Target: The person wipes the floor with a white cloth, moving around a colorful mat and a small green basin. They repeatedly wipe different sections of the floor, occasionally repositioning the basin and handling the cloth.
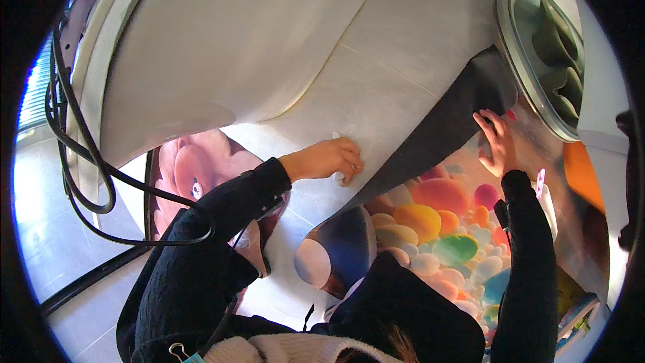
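Note:
My left hand is closed around a small white wad, perhaps tissue or cloth, and rests on the pale tiled floor. The fingers hide most of the wad. A floor mat printed with colourful pebbles lies in front of me, its far edge folded back so that the dark underside shows as a long strip. My right hand grips the mat at the fold, fingertips on the dark underside and the thumb near the printed side.
A large smooth off-white panel fills the far left. Black cables loop down beside it. Behind my left arm lies a pink mat with a cartoon bear. At the right stands a rounded grey-rimmed unit, with an orange surface below it.

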`<state>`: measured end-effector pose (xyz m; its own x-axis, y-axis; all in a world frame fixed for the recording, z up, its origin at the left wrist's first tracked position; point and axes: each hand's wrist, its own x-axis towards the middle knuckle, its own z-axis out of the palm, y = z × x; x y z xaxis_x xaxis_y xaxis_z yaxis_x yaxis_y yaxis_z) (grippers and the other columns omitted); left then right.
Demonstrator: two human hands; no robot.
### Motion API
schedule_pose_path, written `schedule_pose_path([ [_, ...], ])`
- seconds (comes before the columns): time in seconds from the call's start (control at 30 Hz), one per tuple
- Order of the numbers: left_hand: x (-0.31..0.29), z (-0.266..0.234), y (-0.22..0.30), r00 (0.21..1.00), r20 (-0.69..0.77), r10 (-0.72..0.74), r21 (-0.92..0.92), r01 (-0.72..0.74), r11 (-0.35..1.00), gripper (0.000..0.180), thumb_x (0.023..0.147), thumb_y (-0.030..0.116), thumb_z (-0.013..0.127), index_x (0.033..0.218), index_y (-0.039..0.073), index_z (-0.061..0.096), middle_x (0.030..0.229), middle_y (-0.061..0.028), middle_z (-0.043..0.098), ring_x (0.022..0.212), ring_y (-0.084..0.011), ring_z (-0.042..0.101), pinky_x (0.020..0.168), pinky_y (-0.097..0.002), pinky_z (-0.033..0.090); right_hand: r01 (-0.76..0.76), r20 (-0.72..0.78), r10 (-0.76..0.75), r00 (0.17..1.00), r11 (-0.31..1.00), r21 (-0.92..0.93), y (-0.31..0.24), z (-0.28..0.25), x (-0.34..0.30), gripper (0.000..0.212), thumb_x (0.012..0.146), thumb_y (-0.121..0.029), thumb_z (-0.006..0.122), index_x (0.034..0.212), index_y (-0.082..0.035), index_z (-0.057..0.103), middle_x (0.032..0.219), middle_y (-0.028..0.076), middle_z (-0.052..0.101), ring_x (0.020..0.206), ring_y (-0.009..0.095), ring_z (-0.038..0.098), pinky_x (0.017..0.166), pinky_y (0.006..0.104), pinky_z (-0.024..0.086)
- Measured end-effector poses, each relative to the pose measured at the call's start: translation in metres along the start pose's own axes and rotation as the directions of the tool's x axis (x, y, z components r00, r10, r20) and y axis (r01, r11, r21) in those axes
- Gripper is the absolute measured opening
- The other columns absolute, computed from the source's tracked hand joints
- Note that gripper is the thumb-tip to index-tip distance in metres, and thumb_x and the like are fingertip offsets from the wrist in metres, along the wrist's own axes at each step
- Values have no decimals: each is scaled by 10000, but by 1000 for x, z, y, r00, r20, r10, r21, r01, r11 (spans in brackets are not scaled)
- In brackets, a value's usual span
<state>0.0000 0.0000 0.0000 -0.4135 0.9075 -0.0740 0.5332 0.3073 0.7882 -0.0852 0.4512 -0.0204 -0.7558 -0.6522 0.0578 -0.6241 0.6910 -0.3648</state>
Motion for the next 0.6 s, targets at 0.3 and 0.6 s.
schedule_pose_path([
  [0.3,39,-79,-62,682,-631,-370,-201,317,927,300,837,-86,517,1013,73,701,1103,-110,655,1042,-330,608,888,-396,500,22,-6,-22,1000,1000,-16,1,-2,2,804,658,-99,649,1433,-158,442,1411,92,439,1298,334,421,1086,455,352],
  [0.6,46,-34,-66,810,-584,-54,331,299,895,588,801,-22,610,1350,180,552,1350,-116,506,1237,-327,479,1035,-435,407,-28,28,28,999,999,-17,0,-1,3,798,657,-77,642,1427,-157,449,1408,92,440,1305,335,415,1094,452,343],
])
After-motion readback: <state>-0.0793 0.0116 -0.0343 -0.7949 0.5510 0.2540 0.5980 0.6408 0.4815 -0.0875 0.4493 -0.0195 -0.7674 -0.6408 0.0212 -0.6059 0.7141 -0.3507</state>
